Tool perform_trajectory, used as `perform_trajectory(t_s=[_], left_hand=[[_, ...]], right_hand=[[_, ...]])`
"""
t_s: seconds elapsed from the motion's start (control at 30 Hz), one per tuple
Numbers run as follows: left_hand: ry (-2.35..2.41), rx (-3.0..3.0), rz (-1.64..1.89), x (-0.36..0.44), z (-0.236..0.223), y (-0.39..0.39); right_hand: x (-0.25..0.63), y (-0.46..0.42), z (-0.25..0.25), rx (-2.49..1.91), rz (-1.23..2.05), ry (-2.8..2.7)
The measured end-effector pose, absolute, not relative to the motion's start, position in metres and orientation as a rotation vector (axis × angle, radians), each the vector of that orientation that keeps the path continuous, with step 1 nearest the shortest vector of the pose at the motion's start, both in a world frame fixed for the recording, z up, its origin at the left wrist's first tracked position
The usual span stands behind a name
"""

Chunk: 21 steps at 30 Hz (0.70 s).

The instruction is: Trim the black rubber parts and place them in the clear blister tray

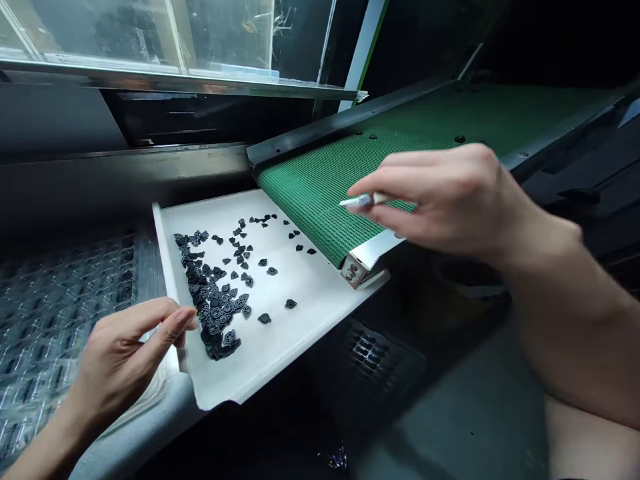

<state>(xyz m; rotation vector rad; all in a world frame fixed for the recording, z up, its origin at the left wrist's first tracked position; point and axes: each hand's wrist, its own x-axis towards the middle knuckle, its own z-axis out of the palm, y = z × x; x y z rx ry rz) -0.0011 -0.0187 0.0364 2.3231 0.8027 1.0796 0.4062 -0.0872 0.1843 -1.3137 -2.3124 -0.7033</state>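
Observation:
My left hand (135, 343) is at the left rim of a white tray (305, 320), thumb and fingers pinched together. Whatever lies between those fingertips, if anything, is hidden. Right beside them is a heap of small black parts (215, 310), flat and pointed, some with a round spoked middle; more are scattered over the tray. Above the green conveyor belt (310, 190), my right hand (440, 197) grips a slim white pen-like tool (379, 198), its pointed tip facing left. Its exact kind is unclear.
Clear plastic trays with moulded pockets (65, 333) are stacked at the left. A metal-edged window frame (200, 80) crosses the top. Several black parts (460, 139) lie on the belt. A metal bracket (355, 270) stands at the belt's near corner; a dark crate (375, 353) sits below.

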Motion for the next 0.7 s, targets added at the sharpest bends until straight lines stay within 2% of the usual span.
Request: perform_trajectory(t_s=[0.07,0.17,0.37,0.7], left_hand=[[0.708,2.376,1.172,0.003,0.022,-0.015],[0.617,2.496,1.326,0.01,0.002,-0.01],[0.621,2.345,1.261,0.009,-0.017,-0.011],[0.664,2.286,1.256,0.007,-0.036,-0.017]], right_hand=[[0.431,-0.063,0.197,-1.36,-0.751,-2.288],[0.473,-0.018,0.221,-1.73,-0.564,-2.15],[0.555,0.073,0.262,-2.256,-0.486,-1.991],[0.617,0.164,0.23,-2.376,-0.515,-1.81]])
